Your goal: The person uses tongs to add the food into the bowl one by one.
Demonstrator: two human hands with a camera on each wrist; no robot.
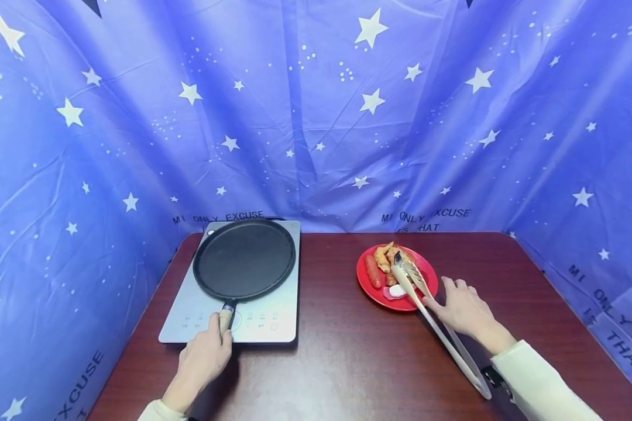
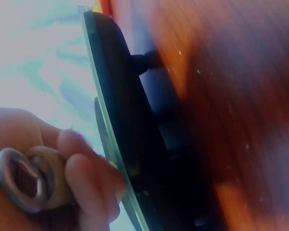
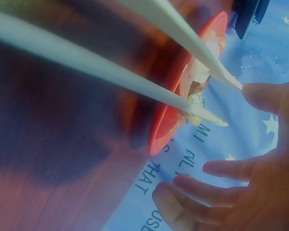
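My left hand grips the wood-coloured handle of a flat, round black pan. That pan sits on an induction cooker; in the left wrist view, curled fingers wrap the handle, which ends in a metal ring. With fingers spread, my right hand hovers beside pale-handled tongs, its thumb at one arm of them. The tongs' heads lie over food on a red plate: a sausage, browned meat pieces and a pink-and-white piece.
Everything stands on a dark red-brown wooden table. A blue curtain with white stars hangs behind it and along both sides. A dark band shows at the right wrist.
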